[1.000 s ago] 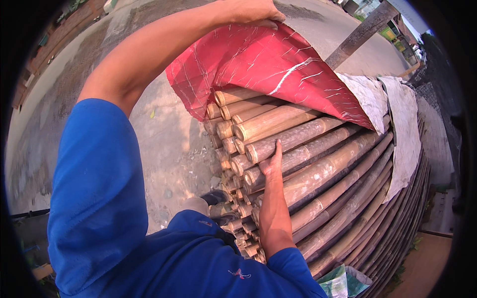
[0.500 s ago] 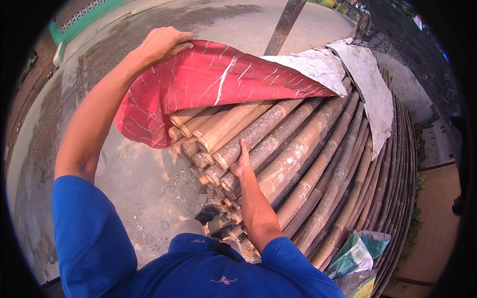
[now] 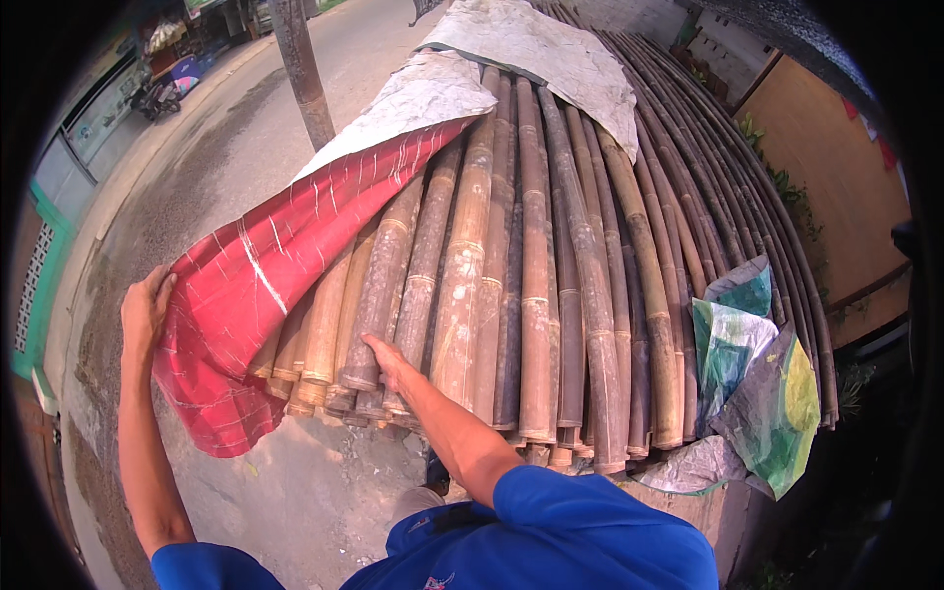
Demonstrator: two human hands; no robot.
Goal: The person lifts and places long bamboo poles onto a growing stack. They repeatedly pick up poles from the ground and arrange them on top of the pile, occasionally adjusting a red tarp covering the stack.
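At the left my left hand [image 3: 146, 310] is closed on the edge of a red tarp [image 3: 231, 305], which has pale creases and a white outer side. The sheet is lifted and drapes over the far left ends of a big stack of brown bamboo poles [image 3: 536, 285]. My right hand [image 3: 391, 362] is at the near ends of the stack. Its thumb lies over one bamboo pole [image 3: 377, 305], and the other fingers are mostly hidden between the poles, closed around it.
A whitish sheet [image 3: 551, 44] covers the stack farther back. Crumpled green, white and yellow plastic sheeting [image 3: 772, 393] lies over pole ends at the right. Beyond the tarp stands an upright post [image 3: 300, 74], with a paved road [image 3: 211, 152] behind. A brown panel [image 3: 836, 167] borders the right side.
The view has turned to the right. My left hand has come lower and nearer with the tarp edge, uncovering more of the poles. My right hand stays on the pole ends.
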